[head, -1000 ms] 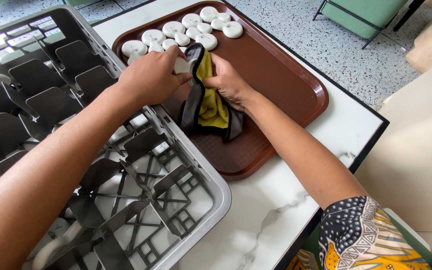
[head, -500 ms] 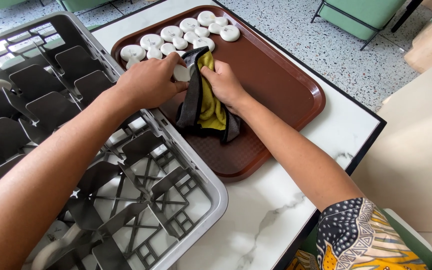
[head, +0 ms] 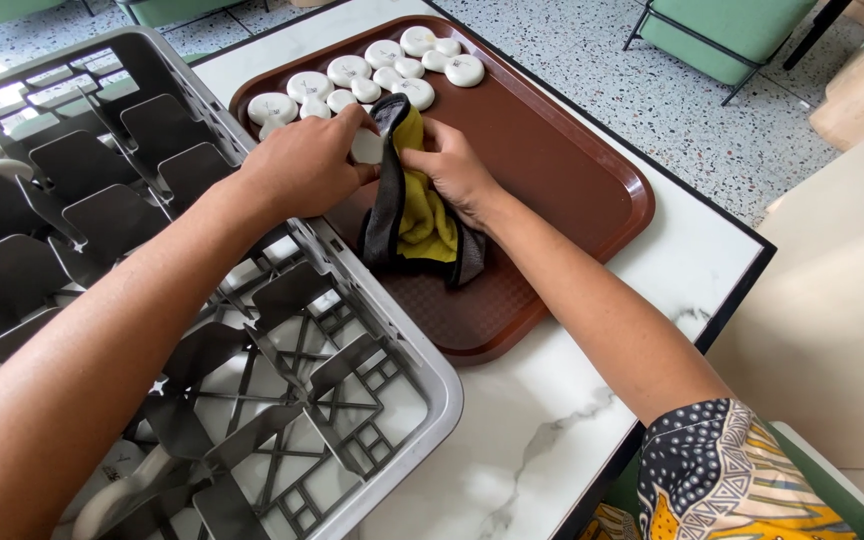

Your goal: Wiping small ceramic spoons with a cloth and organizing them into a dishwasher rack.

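While our left hand [head: 302, 165] pinches a small white dish [head: 365, 147] over the brown tray [head: 572, 150], our right hand [head: 452, 170], just beside it, grips the yellow-and-grey cloth [head: 417, 215] with fingers clenched, touching the dish's right edge.

This looks like a café or canteen: a grey commercial dishwasher rack [head: 202, 330] and brown serving tray [head: 572, 150] share a marble desk [head: 512, 440], green chairs [head: 722, 30] on terrazzo floor [head: 652, 100].

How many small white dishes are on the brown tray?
11 lie clustered at the brown tray's far end: small white dishes. One more sits in the left hand against the cloth; others may be hidden.
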